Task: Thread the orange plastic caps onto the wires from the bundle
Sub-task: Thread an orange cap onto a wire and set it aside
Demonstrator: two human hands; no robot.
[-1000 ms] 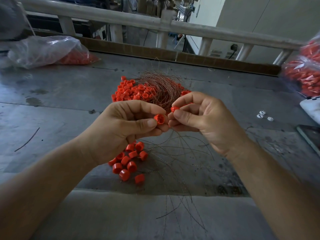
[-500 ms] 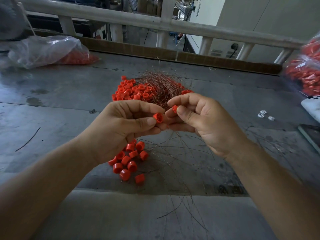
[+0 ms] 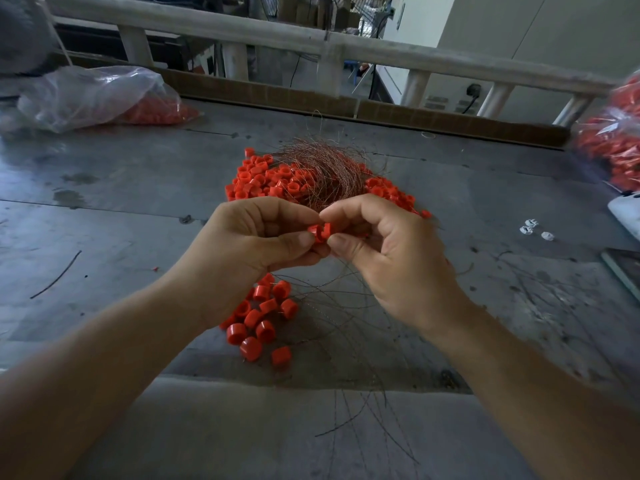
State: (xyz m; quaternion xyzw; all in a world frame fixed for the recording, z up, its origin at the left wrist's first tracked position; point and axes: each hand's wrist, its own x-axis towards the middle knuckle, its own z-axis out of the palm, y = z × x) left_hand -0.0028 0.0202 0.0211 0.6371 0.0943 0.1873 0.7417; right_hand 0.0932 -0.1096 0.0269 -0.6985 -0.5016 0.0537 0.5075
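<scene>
From the head view, we see our left hand (image 3: 256,237) pinching an orange cap (image 3: 316,234) between thumb and curled fingers, above the grey counter (image 3: 104,209). Our right hand (image 3: 388,251) meets it fingertip to fingertip, thumb and forefinger closed on a second orange piece touching that cap; we cannot make out a wire there. Behind the hands lies the wire bundle (image 3: 329,174) across a cap pile (image 3: 263,181). Below them, scattered caps (image 3: 259,317) sit among loose wires (image 3: 346,323).

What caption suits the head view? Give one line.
Left hand and right hand pinch orange caps near the wire bundle on the table.
</scene>
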